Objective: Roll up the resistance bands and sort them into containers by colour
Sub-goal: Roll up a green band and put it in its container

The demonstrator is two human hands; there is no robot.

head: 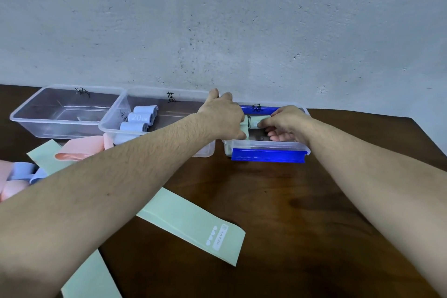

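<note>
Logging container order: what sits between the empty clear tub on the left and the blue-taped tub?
In the head view, a clear plastic tub holding three rolled pale blue bands sits between the empty clear tub and the blue-taped tub.

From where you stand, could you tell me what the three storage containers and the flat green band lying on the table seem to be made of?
The containers look like clear, glossy rigid plastic: the table shows through their walls. The right one carries shiny blue tape. The flat green band looks like thin matte elastic sheet, probably latex or rubber: it lies limp and flat, with a white printed "HEAVY".
</note>
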